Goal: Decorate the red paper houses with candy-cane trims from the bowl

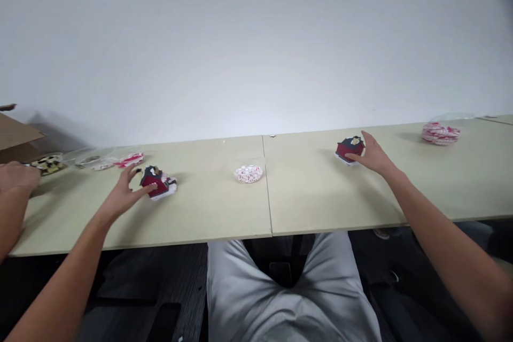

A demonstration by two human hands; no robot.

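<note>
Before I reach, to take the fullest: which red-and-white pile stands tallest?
The stack at the far right end, past the right hand. The pile by the tabletop seam and the flat one near the left hand sit lower.

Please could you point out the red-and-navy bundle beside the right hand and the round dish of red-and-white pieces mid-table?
Red-and-navy bundle [345, 148], head view, on its red side.
Round dish of red-and-white pieces [248, 174], head view, on the pieces at its centre.

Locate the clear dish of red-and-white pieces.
Head view: the dish sits left of the seam, between the red bundle at the left hand and the one at the right hand.
</note>
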